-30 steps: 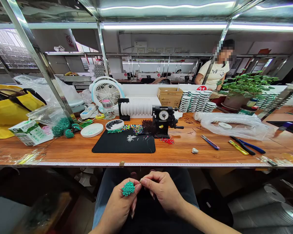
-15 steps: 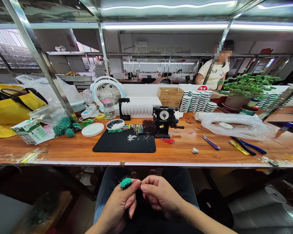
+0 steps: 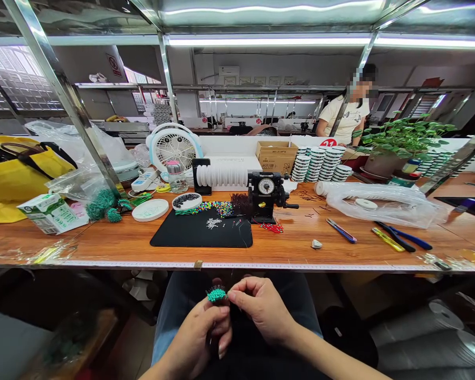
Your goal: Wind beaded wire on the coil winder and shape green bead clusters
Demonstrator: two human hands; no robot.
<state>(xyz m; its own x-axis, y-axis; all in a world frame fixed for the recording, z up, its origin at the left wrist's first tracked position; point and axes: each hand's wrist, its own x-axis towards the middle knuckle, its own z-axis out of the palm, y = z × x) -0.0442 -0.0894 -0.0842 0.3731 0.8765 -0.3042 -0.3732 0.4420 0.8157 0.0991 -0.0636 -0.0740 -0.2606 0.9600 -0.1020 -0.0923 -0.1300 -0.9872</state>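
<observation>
Over my lap, in front of the table edge, my left hand point(image 3: 198, 330) is closed around a bundle of teal beads on thin dark wires point(image 3: 216, 295). The beads form a tight cluster above the index finger, and fine dark ends stick up behind it. My right hand point(image 3: 263, 309) is closed in a pinch just right of the cluster, thumb and index fingertip together beside the beads. What lies between those fingertips is too small to make out. A faint thin line shows above them.
A black mat point(image 3: 198, 232) with loose beads lies on the table, before a hand-cranked winding machine point(image 3: 266, 192) with a white ribbed roller. White round dishes point(image 3: 150, 210) stand left; pliers point(image 3: 404, 237) and tweezers point(image 3: 341, 231) lie right. A person point(image 3: 344, 119) is across the bench.
The bead bundle and my left hand have shifted slightly right. My right hand has risen a little, and its fingertips now pinch beside the bead cluster instead of near the left thumb tip.
</observation>
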